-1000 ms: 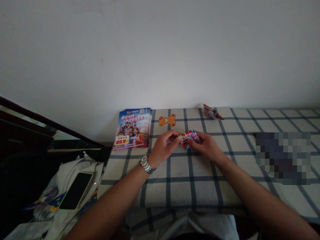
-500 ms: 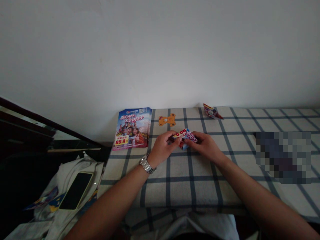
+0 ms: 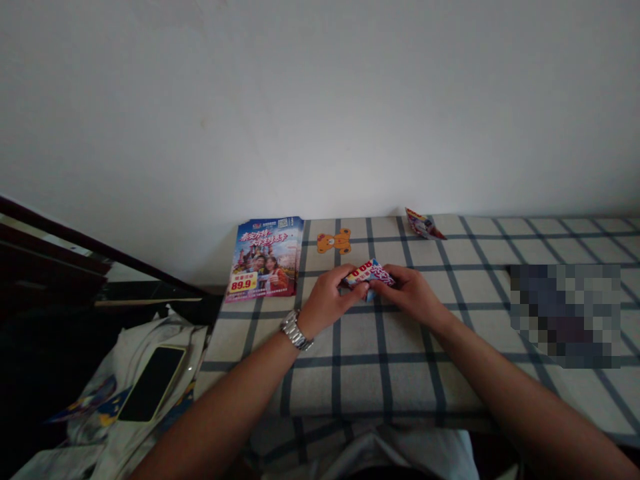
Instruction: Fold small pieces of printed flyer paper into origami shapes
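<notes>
Between my two hands is a folded paper flyer [image 3: 371, 272], red, white and blue with bold red print, held just above the checked cloth. My left hand [image 3: 336, 297], with a silver watch on its wrist, pinches its left side with the thumb near the lower edge. On the other side my right hand [image 3: 411, 291] grips the right end, thumb on the lower edge. The fingers behind the paper are hidden. Left of my hands lies a stack of printed flyers [image 3: 264, 257] with a yellow 89.9 label.
A folded paper piece [image 3: 424, 225] stands near the wall. An orange bear cutout [image 3: 335, 241] lies behind my hands. At right is a dark, pixelated item [image 3: 563, 317]. A phone [image 3: 153, 383] rests on pale fabric [image 3: 113, 367] at lower left, beyond the table edge.
Both thumbs have shifted slightly along the folded flyer's lower edge, and its printed face shows a little flatter. The hands stay in nearly the same place.
</notes>
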`<action>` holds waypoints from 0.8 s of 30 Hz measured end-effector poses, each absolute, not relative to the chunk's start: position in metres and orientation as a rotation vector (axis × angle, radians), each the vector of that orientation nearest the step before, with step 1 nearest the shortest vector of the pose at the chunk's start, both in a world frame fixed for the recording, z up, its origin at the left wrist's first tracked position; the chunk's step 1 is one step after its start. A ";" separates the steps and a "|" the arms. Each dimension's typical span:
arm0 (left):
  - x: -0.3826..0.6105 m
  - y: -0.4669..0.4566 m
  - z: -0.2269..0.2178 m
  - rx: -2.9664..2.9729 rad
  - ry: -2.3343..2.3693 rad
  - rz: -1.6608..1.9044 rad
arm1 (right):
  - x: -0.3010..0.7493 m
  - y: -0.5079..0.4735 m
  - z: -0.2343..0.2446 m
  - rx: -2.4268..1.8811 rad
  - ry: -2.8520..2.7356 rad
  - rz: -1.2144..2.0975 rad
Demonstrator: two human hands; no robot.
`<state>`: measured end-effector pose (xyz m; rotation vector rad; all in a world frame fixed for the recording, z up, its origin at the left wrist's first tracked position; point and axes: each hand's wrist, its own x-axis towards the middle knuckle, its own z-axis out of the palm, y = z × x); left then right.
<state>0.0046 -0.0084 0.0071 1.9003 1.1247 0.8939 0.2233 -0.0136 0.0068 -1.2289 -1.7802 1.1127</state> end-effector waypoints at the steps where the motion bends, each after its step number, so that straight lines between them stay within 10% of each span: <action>1: 0.005 -0.009 0.007 1.912 1.142 0.896 | 0.223 -0.014 0.007 -1.231 -1.779 1.118; 24: 0.005 -0.007 0.006 1.904 1.130 0.939 | 0.221 -0.013 0.002 -1.132 -1.681 1.225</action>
